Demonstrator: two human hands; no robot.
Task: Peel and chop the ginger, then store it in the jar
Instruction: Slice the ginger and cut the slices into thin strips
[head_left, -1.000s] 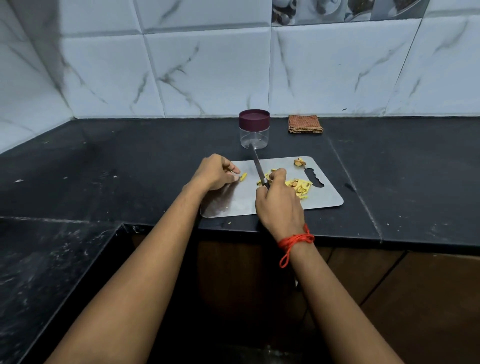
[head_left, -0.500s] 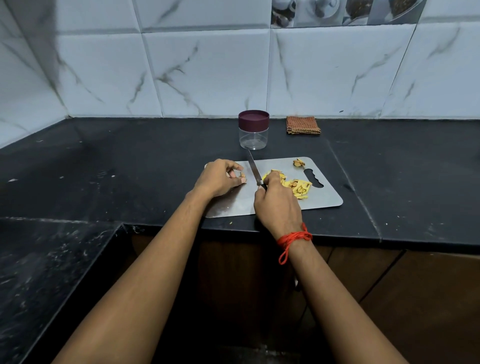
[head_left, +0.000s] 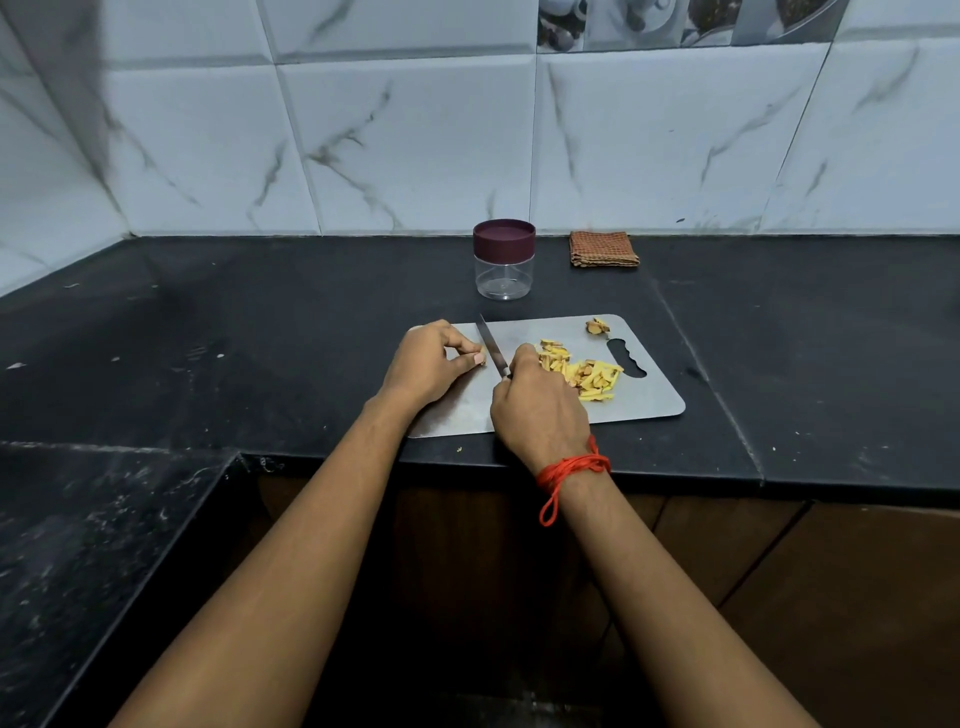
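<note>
A steel cutting board (head_left: 639, 400) lies on the black counter. My right hand (head_left: 537, 410) grips a knife (head_left: 492, 348), its blade pointing away and to the left, down on the board. My left hand (head_left: 428, 364) pinches a small ginger piece (head_left: 481, 359) just left of the blade. A heap of yellow chopped ginger (head_left: 584, 371) lies to the right of the knife. A scrap of peel (head_left: 597, 327) sits near the board's far edge. The clear jar (head_left: 504, 267) with a maroon lid on stands behind the board.
A folded orange checked cloth (head_left: 603, 249) lies by the tiled wall (head_left: 415, 145), right of the jar. The black counter (head_left: 260, 332) runs left into a corner and right past a seam. Its front edge is just below the board.
The knife has moved left, away from the chopped heap, next to my left hand. My left hand has taken up the small ginger piece that lay on the board.
</note>
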